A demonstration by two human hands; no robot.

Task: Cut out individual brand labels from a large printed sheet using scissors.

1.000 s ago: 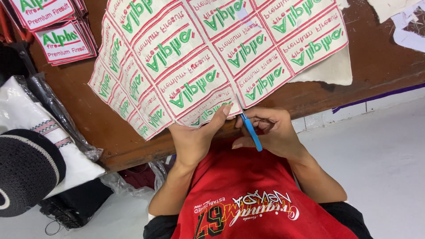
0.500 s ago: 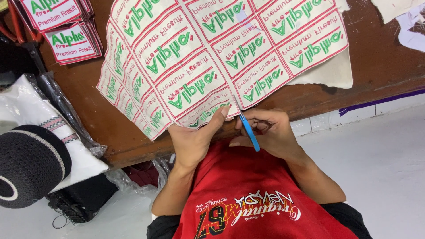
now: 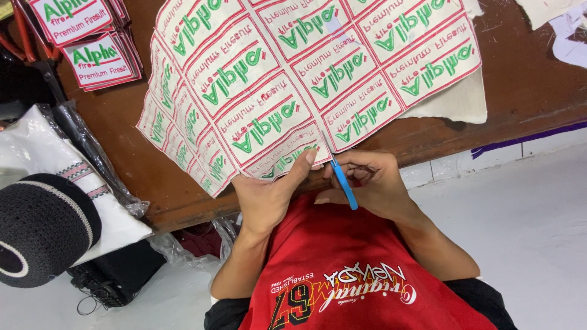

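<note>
A cream fabric sheet (image 3: 293,85) of red-bordered, green-lettered embroidered patches drapes over the brown table's (image 3: 526,91) near edge. Blue-handled scissors (image 3: 342,180) meet the sheet's lower edge, blades pointing up into it.

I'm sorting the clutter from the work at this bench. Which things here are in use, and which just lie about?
In use:
left hand gripping the sheet's edge
right hand working the blue-handled scissors
sheet of embroidered patches

Lying about:
stacks of cut patches
black knitted cap
cloth scraps
</note>
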